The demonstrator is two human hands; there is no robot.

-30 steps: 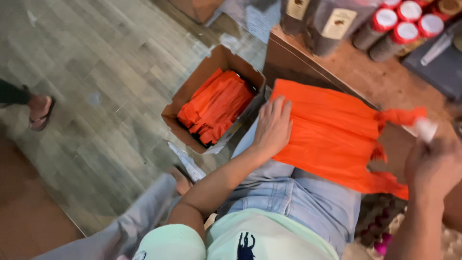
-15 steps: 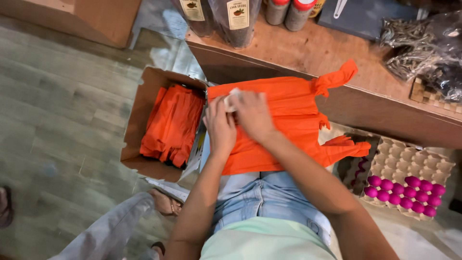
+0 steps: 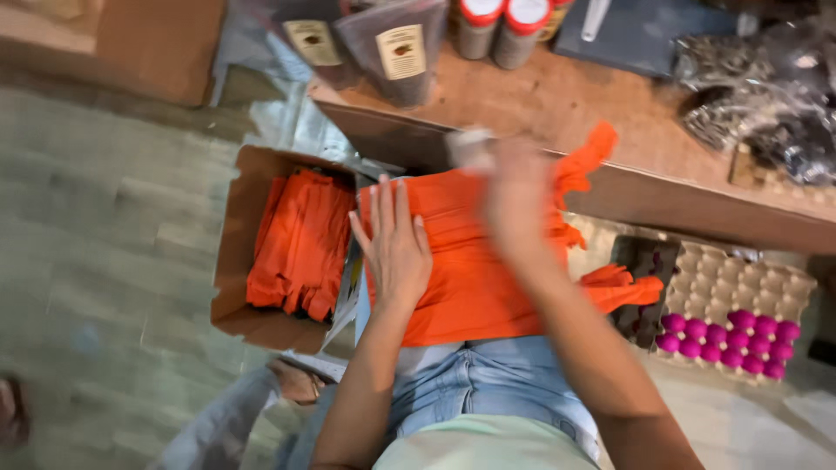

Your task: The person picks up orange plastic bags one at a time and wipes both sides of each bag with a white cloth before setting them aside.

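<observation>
An orange plastic bag [image 3: 475, 270] lies spread across my lap, its handles pointing right. My left hand [image 3: 396, 244] rests flat on the bag's left end, fingers apart. My right hand [image 3: 514, 196] is blurred by motion above the bag's middle and pinches a small pale thing [image 3: 470, 146] at its fingertips; what it is cannot be told. To the left a brown cardboard box [image 3: 235, 261] stands on the floor with a stack of folded orange bags [image 3: 300, 244] inside.
A brown wooden counter [image 3: 540, 104] carries dark pouches with labels [image 3: 387, 43], red-capped jars [image 3: 496, 26] and crumpled clear plastic [image 3: 766, 96]. An egg tray [image 3: 723, 287] with magenta eggs [image 3: 731, 331] sits at the right. Grey plank floor lies to the left.
My right hand has lifted off the bag's left end and swung up and to the right with the small pale thing. My left hand has stayed pressed on the bag.
</observation>
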